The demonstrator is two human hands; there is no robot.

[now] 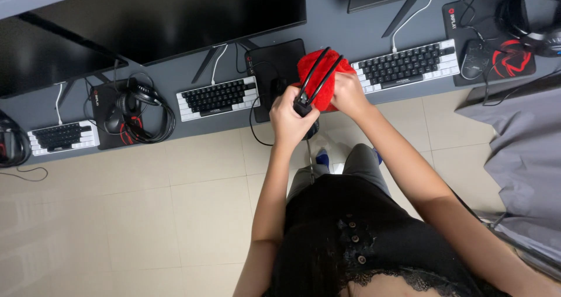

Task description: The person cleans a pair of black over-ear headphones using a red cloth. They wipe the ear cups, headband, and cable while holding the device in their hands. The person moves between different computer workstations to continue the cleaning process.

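Standing over a pale tiled floor [146,215] at the near edge of a long grey desk [327,22], a person seen from the head camera works with both bare hands just in front of that desk. The left hand [290,117] is curled tight around the lower part of a black headset [312,85], fingers pressed together on the dark earcup end, whose two thin black headband rails rise up and away across a red cloth [318,75]. The right hand [349,92] is closed on that red cloth, bunching it against the headband from the right side, so cloth and headset touch and sit between the two hands, above the desk's near edge. A black cable [255,127] loops down from the headset toward the floor. Just behind the hands lies a black mouse pad [274,63]. To its left sits a black-and-white keyboard [217,97], to its right another such keyboard [406,66]. Farther left a second black headset [143,107] rests on a red-marked mouse pad, with a third small keyboard [61,137] beyond. Dark monitors [175,11] stand along the far side. At the far right a mouse [474,57] lies on a mouse pad, and grey fabric [520,145] drapes near it.
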